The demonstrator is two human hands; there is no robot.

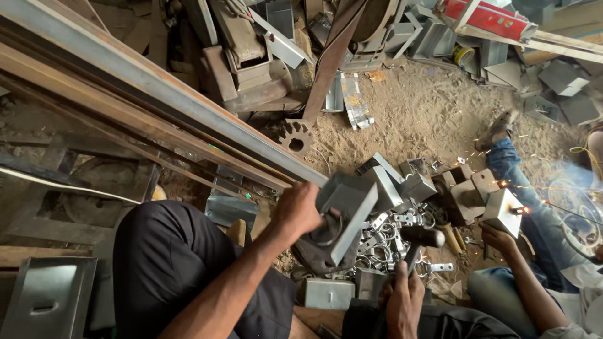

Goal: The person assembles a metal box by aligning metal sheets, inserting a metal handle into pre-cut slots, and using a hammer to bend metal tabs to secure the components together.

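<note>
Look to the top right, far from your hands. You can see a long red box (487, 17) with white marks on it, lying tilted on the pile of grey metal scrap. Near the top middle, a small orange label (377, 76) lies flat on the sandy ground.

Long rusty steel bars (144, 103) run diagonally from upper left toward centre, a toothed gear (295, 137) on the sandy ground (427, 110) just past their lower end. Scrap sheet-metal offcuts (559, 78) pile along the top edge and upper right, next to a red box (487, 17). At the right edge a co-worker's hand (496, 238) holds a grey metal box (502, 210) throwing sparks, blue-jeaned leg (534, 201) stretched out; a folded grey metal piece (47, 295) lies lower left.
</note>
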